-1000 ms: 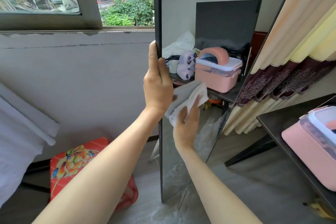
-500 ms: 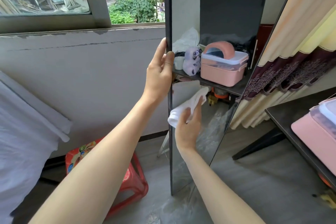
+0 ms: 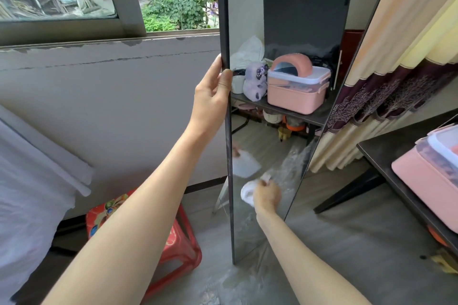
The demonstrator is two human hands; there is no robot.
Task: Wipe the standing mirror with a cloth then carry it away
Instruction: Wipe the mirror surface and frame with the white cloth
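The tall standing mirror (image 3: 250, 7) with a thin black frame stands upright on the floor in the middle of the view, and its glass reflects a shelf with a pink box. My left hand (image 3: 212, 90) grips the mirror's left edge at mid-height, thumb on the front and fingers behind. Lower down, my right hand (image 3: 266, 195) holds a bunched white cloth (image 3: 247, 192) pressed against the glass. The cloth is partly hidden by my fingers.
A red plastic stool (image 3: 178, 238) stands on the floor left of the mirror's foot. White bedding (image 3: 27, 193) fills the far left. A dark table (image 3: 406, 158) with a pink box (image 3: 428, 181) is at the right. Curtains (image 3: 409, 57) hang behind the mirror.
My right hand has slid the cloth down the glass from mid-height to the lower part. My left hand has stayed on the mirror's left edge.
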